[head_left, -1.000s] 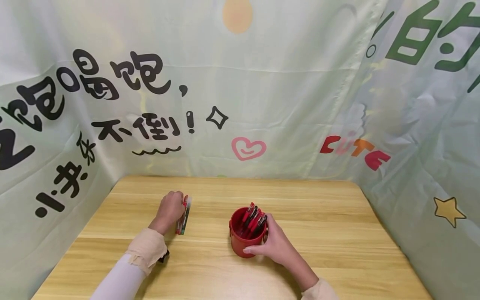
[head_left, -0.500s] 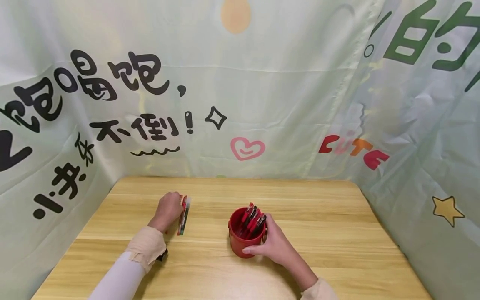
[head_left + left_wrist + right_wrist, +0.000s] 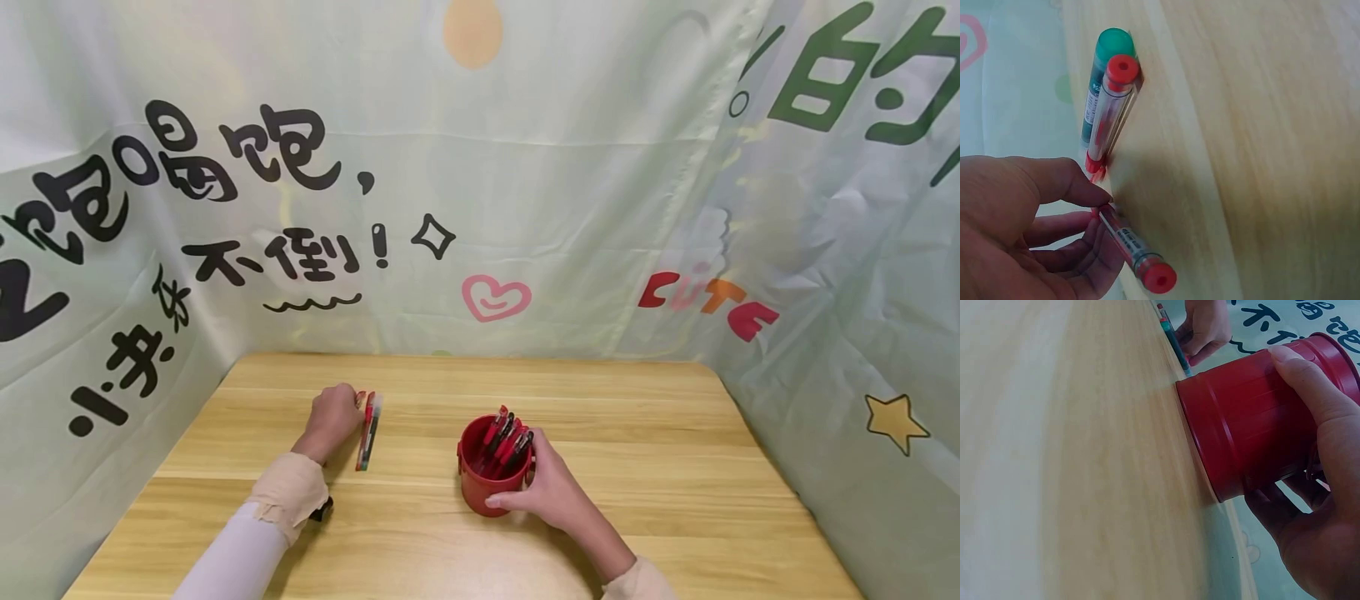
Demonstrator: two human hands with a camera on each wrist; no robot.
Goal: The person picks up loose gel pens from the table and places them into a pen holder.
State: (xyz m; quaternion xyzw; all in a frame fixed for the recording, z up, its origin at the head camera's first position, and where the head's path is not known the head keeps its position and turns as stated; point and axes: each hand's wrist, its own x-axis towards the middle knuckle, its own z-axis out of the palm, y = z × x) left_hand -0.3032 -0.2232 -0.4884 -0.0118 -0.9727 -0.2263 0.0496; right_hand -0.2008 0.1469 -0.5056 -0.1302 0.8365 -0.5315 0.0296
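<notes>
In the left wrist view my left hand [image 3: 1041,215] pinches a pen with a red end [image 3: 1127,240] between thumb and fingers, low over the table. Beside its fingertips lie another red-ended clear pen [image 3: 1105,115] and a green-ended pen [image 3: 1093,103], side by side; the head view shows this pair as thin pens [image 3: 368,433] just right of the left hand [image 3: 330,421]. My right hand [image 3: 555,492] grips a small red bucket [image 3: 480,492], thumb on the near side and fingers round the right side. Several red and black pens [image 3: 504,446] lean inside it, caps above the rim.
Both hands work over a light wood table [image 3: 637,433]. A printed fabric curtain [image 3: 585,208] stands round its back and sides. Table surface stretches between the bucket and the loose pens.
My left hand has shifted slightly left, away from the pair of pens lying on the table. The right hand and the red bucket have stayed in place.
</notes>
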